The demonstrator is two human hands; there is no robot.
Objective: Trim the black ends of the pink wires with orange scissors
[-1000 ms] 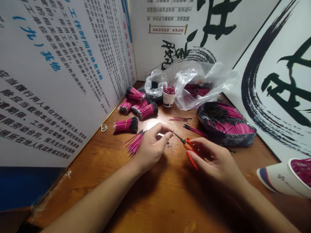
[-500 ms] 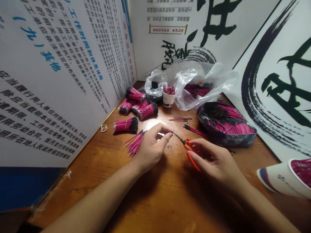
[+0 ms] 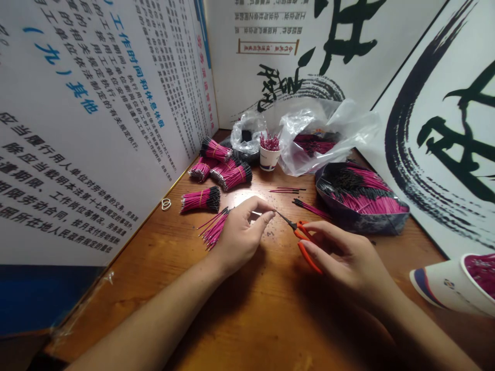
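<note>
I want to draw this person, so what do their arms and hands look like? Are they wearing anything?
The left arm and right arm are bare, with no sleeves in sight. The left hand and right hand wear no gloves, and I see no rings, watch or bracelet. The nails look plain.

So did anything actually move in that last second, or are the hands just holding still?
Hardly anything. The left hand still grips its fan of pink wires, fingertips pinched at the tip of the orange scissors that the right hand holds. Any shift is tiny and could be the camera. The tied bundles and paper cup lie as before.
</note>
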